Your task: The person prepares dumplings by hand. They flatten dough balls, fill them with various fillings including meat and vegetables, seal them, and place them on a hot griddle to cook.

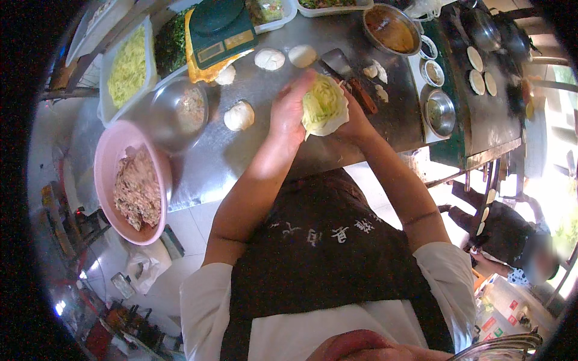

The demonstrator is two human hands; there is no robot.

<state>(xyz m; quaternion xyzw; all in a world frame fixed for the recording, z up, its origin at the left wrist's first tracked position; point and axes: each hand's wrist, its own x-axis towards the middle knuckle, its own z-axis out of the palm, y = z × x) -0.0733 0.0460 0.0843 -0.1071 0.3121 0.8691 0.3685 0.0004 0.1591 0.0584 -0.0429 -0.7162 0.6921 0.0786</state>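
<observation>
Between my two hands is a piece of white dough (328, 130) topped with pale green shredded vegetable (323, 99). My left hand (289, 106) supports it on the left side, its fingers partly hidden beneath. On the other side my right hand (354, 115) holds its edge, with most fingers hidden behind the dough. Several dough balls rest around the hands on the metal table: one dough ball (239, 115) left of my left hand, another dough ball (269, 59) and a flatter dough ball (302, 56) beyond. A dough scraper (361, 95) with a brown handle lies just past my right hand.
Left stand a pink basin (101, 171) of minced filling, a steel bowl (167, 113) and a tub of shredded vegetable (128, 67). A kitchen scale (221, 29) sits at the back. Right are a steel bowl of brown sauce (392, 29), dough scraps (379, 72) and a griddle (490, 115) with flatbreads. Another person (505, 230) is at lower right.
</observation>
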